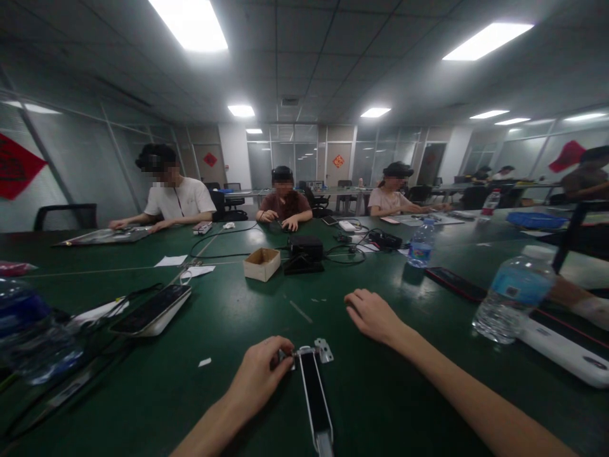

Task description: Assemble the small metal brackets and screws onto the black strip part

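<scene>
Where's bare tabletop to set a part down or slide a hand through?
Bare: between metal-framed strip and right forearm; beyond that forearm, short of large right bottle; between left hand and open box. Crowded: left edge, with left bottle and propped phone.

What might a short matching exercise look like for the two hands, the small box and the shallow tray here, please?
Column one
1. Left hand
2. Small box
3. Right hand
4. Shallow tray

Column two
A. Palm down, fingers empty
B. Blue, towards the right side of the table
C. Fingers at the far end of the narrow metal-framed piece
D. Open-topped, beside the black device

Right pairs: 1-C, 2-D, 3-A, 4-B
</scene>
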Available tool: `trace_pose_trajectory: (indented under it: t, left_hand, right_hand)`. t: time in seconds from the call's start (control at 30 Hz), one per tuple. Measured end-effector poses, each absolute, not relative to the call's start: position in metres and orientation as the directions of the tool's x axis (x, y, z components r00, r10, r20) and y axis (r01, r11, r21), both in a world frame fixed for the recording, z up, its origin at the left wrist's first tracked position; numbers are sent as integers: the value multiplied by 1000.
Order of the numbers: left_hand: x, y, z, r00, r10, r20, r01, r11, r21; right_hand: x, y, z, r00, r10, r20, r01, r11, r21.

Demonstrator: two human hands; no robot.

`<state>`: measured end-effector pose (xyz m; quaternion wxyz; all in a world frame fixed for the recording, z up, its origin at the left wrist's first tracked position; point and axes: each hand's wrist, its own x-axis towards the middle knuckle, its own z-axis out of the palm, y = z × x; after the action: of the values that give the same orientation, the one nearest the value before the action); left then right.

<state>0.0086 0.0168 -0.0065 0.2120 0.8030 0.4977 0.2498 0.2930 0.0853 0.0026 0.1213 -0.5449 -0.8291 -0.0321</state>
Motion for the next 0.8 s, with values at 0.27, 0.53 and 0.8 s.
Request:
trace_pose_trajectory:
  t: [0.27, 0.53, 0.8]
  left_hand:
    - [7, 17, -13, 401, 892, 210, 694, -445, 566]
    - [7, 17, -13, 406, 885, 229, 699, -462, 547]
    - [8, 18, -15, 409, 878, 248, 695, -476, 539]
  right_hand:
    - [328, 106, -7, -240, 967, 87, 959, 250, -131]
    - [283, 73, 8, -533, 828, 175, 725, 553, -411]
    - [245, 45, -5, -595, 761, 257, 525, 611, -593]
